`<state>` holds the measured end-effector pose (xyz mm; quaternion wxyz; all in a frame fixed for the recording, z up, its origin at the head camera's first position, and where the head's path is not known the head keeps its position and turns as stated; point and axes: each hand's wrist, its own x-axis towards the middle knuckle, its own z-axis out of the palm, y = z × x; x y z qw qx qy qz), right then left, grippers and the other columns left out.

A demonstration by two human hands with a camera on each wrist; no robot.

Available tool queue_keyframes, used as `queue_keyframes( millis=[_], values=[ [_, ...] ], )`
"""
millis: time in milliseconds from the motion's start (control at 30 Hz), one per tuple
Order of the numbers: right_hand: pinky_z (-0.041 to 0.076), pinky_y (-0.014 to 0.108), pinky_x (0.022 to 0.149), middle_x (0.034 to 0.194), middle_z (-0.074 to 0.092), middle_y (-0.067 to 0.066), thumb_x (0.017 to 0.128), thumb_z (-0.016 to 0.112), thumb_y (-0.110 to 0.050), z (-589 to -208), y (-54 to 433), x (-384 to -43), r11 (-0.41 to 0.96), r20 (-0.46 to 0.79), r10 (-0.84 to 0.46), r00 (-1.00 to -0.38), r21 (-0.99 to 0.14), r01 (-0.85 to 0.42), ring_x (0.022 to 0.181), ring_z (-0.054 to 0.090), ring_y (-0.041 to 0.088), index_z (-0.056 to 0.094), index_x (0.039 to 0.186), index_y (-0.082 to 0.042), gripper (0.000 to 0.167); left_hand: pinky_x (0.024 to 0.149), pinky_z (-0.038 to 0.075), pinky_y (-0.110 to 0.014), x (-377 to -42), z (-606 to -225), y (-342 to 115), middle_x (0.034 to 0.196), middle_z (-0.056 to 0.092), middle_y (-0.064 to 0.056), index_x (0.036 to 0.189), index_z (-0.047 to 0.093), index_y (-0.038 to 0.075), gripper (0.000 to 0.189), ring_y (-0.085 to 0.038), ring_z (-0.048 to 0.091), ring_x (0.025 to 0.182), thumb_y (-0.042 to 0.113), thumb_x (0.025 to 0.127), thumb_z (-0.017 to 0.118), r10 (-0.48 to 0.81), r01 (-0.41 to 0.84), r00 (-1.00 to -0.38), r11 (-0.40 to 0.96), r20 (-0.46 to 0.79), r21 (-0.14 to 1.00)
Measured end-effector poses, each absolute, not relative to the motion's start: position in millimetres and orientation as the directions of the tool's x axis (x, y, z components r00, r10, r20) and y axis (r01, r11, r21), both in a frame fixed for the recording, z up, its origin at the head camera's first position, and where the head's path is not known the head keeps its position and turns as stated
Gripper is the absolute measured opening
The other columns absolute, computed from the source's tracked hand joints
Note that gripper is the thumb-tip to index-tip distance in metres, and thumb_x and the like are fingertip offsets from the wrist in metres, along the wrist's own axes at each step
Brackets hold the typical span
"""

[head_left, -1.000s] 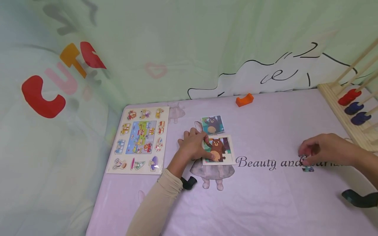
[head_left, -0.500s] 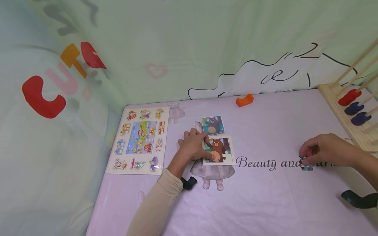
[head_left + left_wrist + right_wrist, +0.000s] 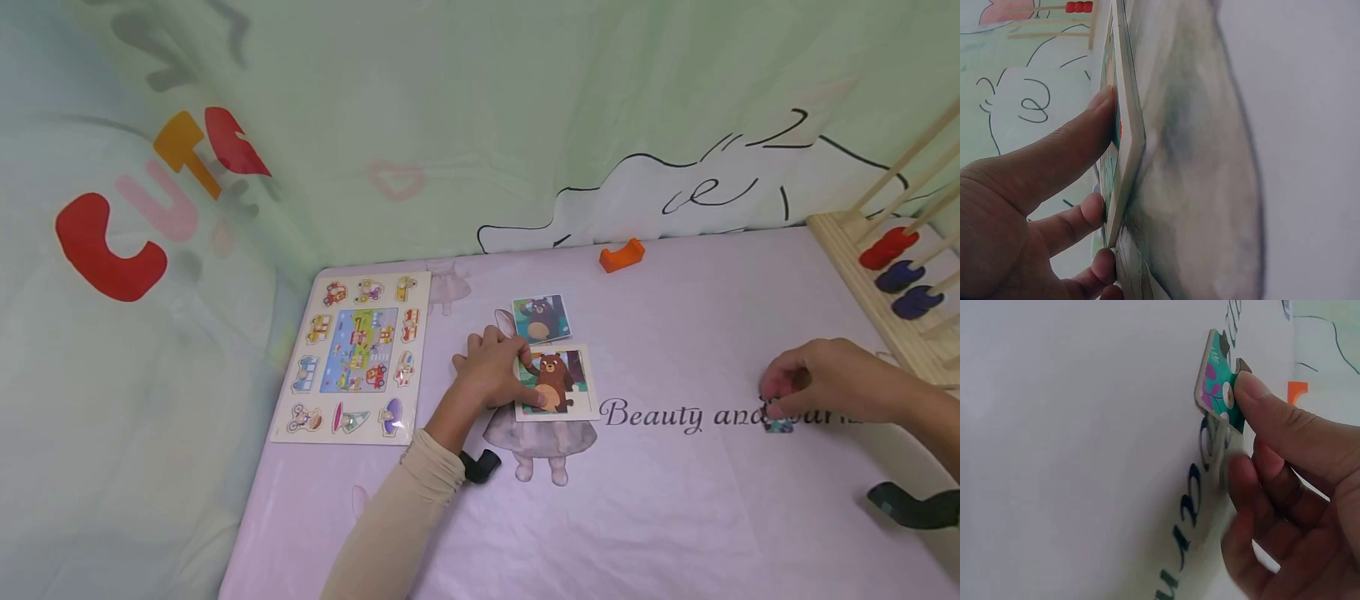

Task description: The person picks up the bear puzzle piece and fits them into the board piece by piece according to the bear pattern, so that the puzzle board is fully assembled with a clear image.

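Note:
My left hand point(image 3: 491, 367) rests on a small jigsaw puzzle point(image 3: 553, 382) with a brown bear on it, in a pale frame. In the left wrist view its straight thumb presses on the puzzle's face, and other fingertips are at the edge. A gap shows at the puzzle's lower right. Just behind it lies a bear picture card point(image 3: 542, 318). Off to the right, my right hand point(image 3: 828, 382) pinches a puzzle piece point(image 3: 1215, 384) by its edge. That piece is teal with purple leaves, and stands tilted at the tablecloth; the fingers hide part of it.
A wooden vehicle peg puzzle point(image 3: 281, 425) lies at the left. An orange bridge-shaped block point(image 3: 622, 255) sits near the back edge. A wooden bead frame point(image 3: 877, 308) stands at the right. The lilac tablecloth point(image 3: 660, 517) carries printed lettering, and curtains hang behind and left.
The puzzle piece in my right hand has turned slightly and shifted a little. My left hand and the bear puzzle stay in place.

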<state>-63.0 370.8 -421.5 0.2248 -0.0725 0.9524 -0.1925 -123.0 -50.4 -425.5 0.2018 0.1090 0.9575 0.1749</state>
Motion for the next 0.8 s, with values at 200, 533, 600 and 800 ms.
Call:
queue_keyframes(
  millis=[200,533,600,800],
  values=[
    [0.044,0.023,0.062,0.078,0.063,-0.007,0.075,0.089,-0.030,-415,366,-64,0.895,-0.389,-0.249,-0.887,-0.442,-0.057,0.072,0.050,0.006,0.075,0.089,-0.019,0.022,0.090,0.036,-0.053,-123,-426,-50,0.122,0.046,-0.004,0.093,0.058,0.029,0.049,-0.027,0.039,0.112,0.052,0.067,0.093,0.280,0.138,-0.894,0.915,-0.350,0.378],
    [0.046,0.023,0.064,0.077,0.063,-0.007,0.080,0.086,-0.031,-406,346,-71,0.815,-0.344,-0.353,-0.870,-0.569,-0.106,0.074,0.053,0.008,0.073,0.090,-0.025,0.017,0.090,0.036,-0.053,-123,-425,-51,0.123,0.046,-0.004,0.093,0.059,0.028,0.049,-0.028,0.039,0.112,0.051,0.067,0.093,0.282,0.139,-0.894,0.913,-0.347,0.383],
    [0.047,0.023,0.066,0.078,0.064,-0.007,0.082,0.084,-0.032,-405,339,-74,0.792,-0.342,-0.378,-0.861,-0.600,-0.109,0.076,0.055,0.009,0.073,0.091,-0.025,0.016,0.090,0.036,-0.053,-123,-425,-51,0.123,0.046,-0.005,0.093,0.059,0.028,0.049,-0.028,0.039,0.112,0.051,0.067,0.093,0.283,0.141,-0.895,0.913,-0.346,0.383],
    [0.049,0.023,0.068,0.081,0.067,-0.007,0.084,0.082,-0.032,-404,318,-84,0.747,-0.351,-0.423,-0.835,-0.657,-0.102,0.078,0.058,0.011,0.075,0.093,-0.024,0.014,0.090,0.036,-0.054,-123,-426,-51,0.124,0.046,-0.004,0.094,0.059,0.028,0.049,-0.028,0.039,0.113,0.051,0.067,0.093,0.286,0.142,-0.894,0.911,-0.344,0.387]
  ],
)
